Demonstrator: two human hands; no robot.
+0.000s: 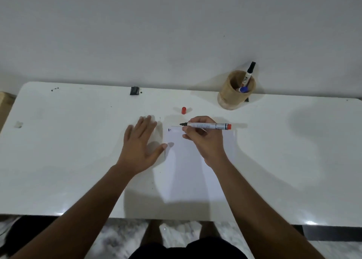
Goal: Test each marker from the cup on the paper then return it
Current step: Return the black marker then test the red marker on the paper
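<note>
Our right hand (pixel 203 139) grips the uncapped marker (pixel 205 125) over the paper's (pixel 188 172) far edge. Our left hand (pixel 140 144) lies flat, fingers spread, on the desk (pixel 68 141) beside the paper.

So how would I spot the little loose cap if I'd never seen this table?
Start at the round wooden cup of markers at the back right of the white table. Look left and slightly nearer, just beyond the sheet of white paper: the small red plastic cap stands there alone. It is the only red thing lying loose, apart from both hands.
</note>
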